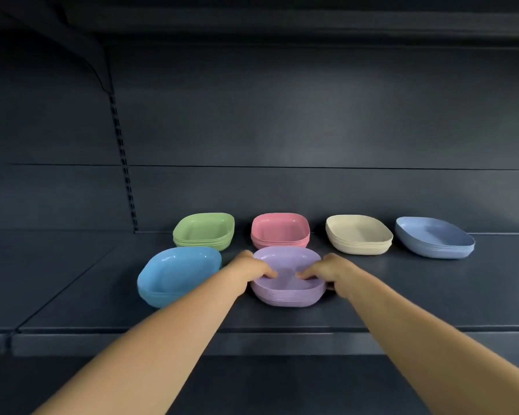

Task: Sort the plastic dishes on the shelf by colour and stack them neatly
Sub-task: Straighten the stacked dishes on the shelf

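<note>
While the dark shelf (402, 295) carries 6 single-colour stacks, apparently sorted already, the purple stack (285, 290) sits front and centre. Left hand (250, 269) and right hand (327, 272) clasp its opposite rims, thumbs hooked inside, probably squaring it up. Every dish holds nothing but dishes.

Six dish stacks on the shelf (402, 298): four behind (centre frame), two in front, lower left.

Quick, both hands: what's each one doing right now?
Left hand: grips the purple stack at its left rim.
Right hand: grips the same stack's right rim.
</note>
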The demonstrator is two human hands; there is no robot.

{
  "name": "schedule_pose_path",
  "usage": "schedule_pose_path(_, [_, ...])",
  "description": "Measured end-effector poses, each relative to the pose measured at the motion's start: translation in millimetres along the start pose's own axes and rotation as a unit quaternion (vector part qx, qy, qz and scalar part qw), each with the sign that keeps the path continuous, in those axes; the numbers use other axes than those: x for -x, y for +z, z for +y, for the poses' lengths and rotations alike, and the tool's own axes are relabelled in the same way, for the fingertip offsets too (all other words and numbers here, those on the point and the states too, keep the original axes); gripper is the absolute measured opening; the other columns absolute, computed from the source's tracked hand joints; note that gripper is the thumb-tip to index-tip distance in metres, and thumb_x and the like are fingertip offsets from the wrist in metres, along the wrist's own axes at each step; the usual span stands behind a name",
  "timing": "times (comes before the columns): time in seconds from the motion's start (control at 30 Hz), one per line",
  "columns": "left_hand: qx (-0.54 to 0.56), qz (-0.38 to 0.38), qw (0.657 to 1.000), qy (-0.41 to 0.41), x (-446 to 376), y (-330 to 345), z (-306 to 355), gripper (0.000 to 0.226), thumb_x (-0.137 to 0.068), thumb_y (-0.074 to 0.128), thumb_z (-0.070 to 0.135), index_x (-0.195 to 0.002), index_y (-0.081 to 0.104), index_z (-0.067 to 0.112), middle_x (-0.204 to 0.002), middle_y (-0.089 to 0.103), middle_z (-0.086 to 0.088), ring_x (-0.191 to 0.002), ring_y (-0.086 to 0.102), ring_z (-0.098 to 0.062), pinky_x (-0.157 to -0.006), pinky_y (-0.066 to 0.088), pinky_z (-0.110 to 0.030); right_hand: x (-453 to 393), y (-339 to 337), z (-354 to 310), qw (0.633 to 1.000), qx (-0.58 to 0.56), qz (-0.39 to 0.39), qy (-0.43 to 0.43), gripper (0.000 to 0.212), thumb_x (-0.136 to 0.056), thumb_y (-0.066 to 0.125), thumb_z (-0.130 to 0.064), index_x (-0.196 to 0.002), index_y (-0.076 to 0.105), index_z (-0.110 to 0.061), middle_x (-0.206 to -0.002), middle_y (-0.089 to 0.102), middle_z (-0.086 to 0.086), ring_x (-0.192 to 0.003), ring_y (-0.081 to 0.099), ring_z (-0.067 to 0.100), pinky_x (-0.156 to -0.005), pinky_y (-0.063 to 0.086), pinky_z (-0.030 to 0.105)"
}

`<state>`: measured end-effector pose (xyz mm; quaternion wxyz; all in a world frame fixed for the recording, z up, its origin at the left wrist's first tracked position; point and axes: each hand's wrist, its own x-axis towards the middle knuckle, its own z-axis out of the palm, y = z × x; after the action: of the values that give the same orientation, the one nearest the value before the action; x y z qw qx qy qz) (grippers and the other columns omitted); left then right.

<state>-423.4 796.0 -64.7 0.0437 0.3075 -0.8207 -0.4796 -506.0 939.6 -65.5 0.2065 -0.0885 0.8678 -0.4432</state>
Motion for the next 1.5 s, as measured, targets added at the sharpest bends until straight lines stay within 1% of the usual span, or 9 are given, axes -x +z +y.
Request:
schedule_pose_path(0.1, [-0.068,-0.001,0.996,0.054,4.2,-17.5,16.0,0.037,-0.082,0.069,0.021,-0.113,0.058,0.004,-0.088,0.055,-0.002,-0.084,0.049,-0.018,-0.063,0.038,-0.022,6.7,-8.2,-15.5,0.999,0.043,0.004,-0.013,0.036,-0.079,0.073,-0.032,-0.102,0.058,-0.009,-0.098,0.062,0.008,-0.089,0.062,0.024,-0.076,0.052,0.031])
schedule_pose_path(0.2, [-0.154,0.030,0.980,0.126,13.6,-42.2,33.0,0.030,-0.085,0.063,0.023,-0.112,0.060,0.009,-0.098,0.059,-0.005,-0.086,0.051,-0.020,-0.072,0.042,-0.027,25.4,-13.0,-40.5,0.975,0.208,0.033,-0.073,0.030,-0.085,0.062,-0.040,-0.071,0.051,-0.015,-0.070,0.052,0.000,-0.061,0.050,0.014,-0.054,0.040,0.019])
schedule_pose_path(0.27, [-0.224,0.037,0.960,0.161,24.0,-64.0,37.5,0.031,-0.087,0.062,0.026,-0.116,0.055,0.015,-0.107,0.055,-0.004,-0.092,0.051,-0.021,-0.079,0.042,-0.028,39.8,-7.6,-60.8,0.942,0.313,0.055,-0.109,0.028,-0.081,0.062,-0.041,-0.085,0.058,-0.014,-0.077,0.058,0.000,-0.069,0.057,0.017,-0.060,0.044,0.021])
schedule_pose_path(0.37, [-0.297,0.045,0.934,0.191,34.3,-105.9,29.7,0.042,-0.090,0.058,0.030,-0.129,0.049,0.016,-0.131,0.051,-0.003,-0.116,0.050,-0.023,-0.085,0.038,-0.025,57.6,14.2,-90.3,0.886,0.439,0.061,-0.135,0.048,-0.078,0.064,-0.047,-0.113,0.057,-0.016,-0.100,0.060,0.001,-0.096,0.060,0.024,-0.079,0.049,0.028])
schedule_pose_path(0.47, [-0.376,0.065,0.901,0.205,48.8,-153.7,6.9,0.048,-0.090,0.056,0.029,-0.135,0.046,0.016,-0.136,0.046,-0.005,-0.125,0.044,-0.024,-0.092,0.040,-0.029,78.3,47.5,-120.3,0.864,0.456,0.086,-0.196,0.046,-0.077,0.068,-0.039,-0.118,0.057,-0.021,-0.115,0.059,0.003,-0.109,0.054,0.028,-0.090,0.048,0.033])
schedule_pose_path(0.67, [-0.502,0.082,0.840,0.189,75.6,-261.4,-59.3,0.050,-0.091,0.057,0.034,-0.135,0.044,0.015,-0.127,0.045,-0.006,-0.124,0.039,-0.026,-0.098,0.041,-0.037,129.6,143.7,-181.7,0.850,0.452,0.096,-0.254,0.060,-0.073,0.073,-0.039,-0.125,0.052,-0.018,-0.123,0.055,0.003,-0.117,0.047,0.026,-0.087,0.042,0.034])
schedule_pose_path(0.87, [-0.473,0.099,0.857,0.178,101.3,-386.8,-152.0,0.055,-0.092,0.056,0.035,-0.140,0.038,0.018,-0.135,0.041,-0.004,-0.131,0.033,-0.025,-0.102,0.039,-0.037,179.8,273.6,-247.1,0.862,0.412,0.055,-0.289,0.065,-0.077,0.072,-0.043,-0.131,0.047,-0.016,-0.132,0.050,0.005,-0.127,0.040,0.028,-0.104,0.040,0.042])
schedule_pose_path(1.3, [-0.398,0.147,0.903,0.071,141.4,-652.0,-362.2,0.056,-0.092,0.056,0.034,-0.143,0.035,0.021,-0.148,0.032,-0.002,-0.138,0.028,-0.023,-0.107,0.032,-0.037,254.6,562.9,-376.2,0.841,0.387,-0.039,-0.376,0.070,-0.080,0.070,-0.045,-0.137,0.042,-0.016,-0.139,0.045,0.006,-0.130,0.039,0.029,-0.104,0.040,0.043])
schedule_pose_path(1.5, [-0.392,0.181,0.902,0.011,125.0,-775.5,-457.9,0.055,-0.092,0.056,0.035,-0.142,0.036,0.021,-0.148,0.032,-0.001,-0.139,0.026,-0.023,-0.108,0.032,-0.038,254.8,698.5,-461.6,0.824,0.374,-0.076,-0.418,0.068,-0.081,0.069,-0.044,-0.138,0.041,-0.018,-0.141,0.043,0.004,-0.131,0.036,0.027,-0.104,0.039,0.039])
